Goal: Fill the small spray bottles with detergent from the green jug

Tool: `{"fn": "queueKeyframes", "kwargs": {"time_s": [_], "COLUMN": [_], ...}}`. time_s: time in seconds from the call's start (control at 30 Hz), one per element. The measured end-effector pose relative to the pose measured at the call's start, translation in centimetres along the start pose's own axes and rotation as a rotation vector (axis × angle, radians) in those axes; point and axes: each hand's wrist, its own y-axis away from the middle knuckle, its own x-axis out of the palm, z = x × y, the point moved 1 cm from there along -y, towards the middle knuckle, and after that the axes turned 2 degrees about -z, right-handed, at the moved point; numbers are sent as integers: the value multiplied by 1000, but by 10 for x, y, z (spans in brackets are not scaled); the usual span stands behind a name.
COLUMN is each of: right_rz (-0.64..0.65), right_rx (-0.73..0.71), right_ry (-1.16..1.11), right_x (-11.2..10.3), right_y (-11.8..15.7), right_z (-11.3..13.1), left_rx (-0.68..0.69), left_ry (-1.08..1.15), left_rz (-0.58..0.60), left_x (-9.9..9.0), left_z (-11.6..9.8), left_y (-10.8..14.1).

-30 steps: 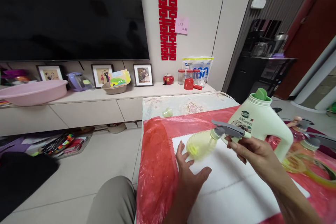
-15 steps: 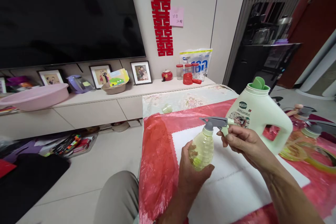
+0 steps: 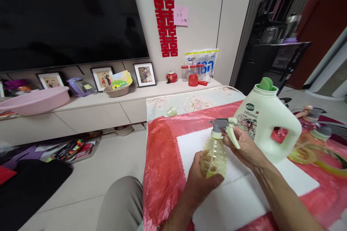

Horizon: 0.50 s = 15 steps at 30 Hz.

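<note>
A clear, ribbed spray bottle [image 3: 218, 157] with pale yellow liquid low inside stands nearly upright in the middle of the head view. My left hand [image 3: 196, 184] is wrapped round its lower body. On the neck sits a grey sprayer head [image 3: 221, 124] with a pale green trigger and nozzle. My right hand [image 3: 244, 146] has its fingers curled at the collar just behind the trigger; the trigger partly covers these fingertips. Close beyond that hand is a large pale green jug [image 3: 260, 115], with a green scoop-like cap [image 3: 266, 83] in its mouth.
A white sheet [image 3: 298, 178] lies on red plastic [image 3: 162, 158] over the table. Other sprayer-topped bottles [image 3: 321, 133] and yellowish tubing [image 3: 329, 162] are at the right. A small pale cap [image 3: 171, 111] lies at the back. Jars [image 3: 193, 72] stand on the cabinet [image 3: 92, 115].
The sprayer head has turned, so its trigger now hangs in front of my right fingers. The bottle has shifted slightly right and stands more upright. My right hand has shifted a little.
</note>
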Motion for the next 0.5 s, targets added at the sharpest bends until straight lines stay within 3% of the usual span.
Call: {"fn": "queueKeyframes", "kwargs": {"time_s": [0.2, 0.5], "right_rz": [-25, -66], "right_rx": [1, -4], "right_ry": [-71, -110], "right_x": [14, 9], "right_y": [5, 5], "right_z": [5, 4], "left_rx": [-47, -34], "left_ry": [-45, -45], "left_rz": [42, 75], "left_x": [5, 5], "left_z": [-1, 2], "left_y": [2, 3]}}
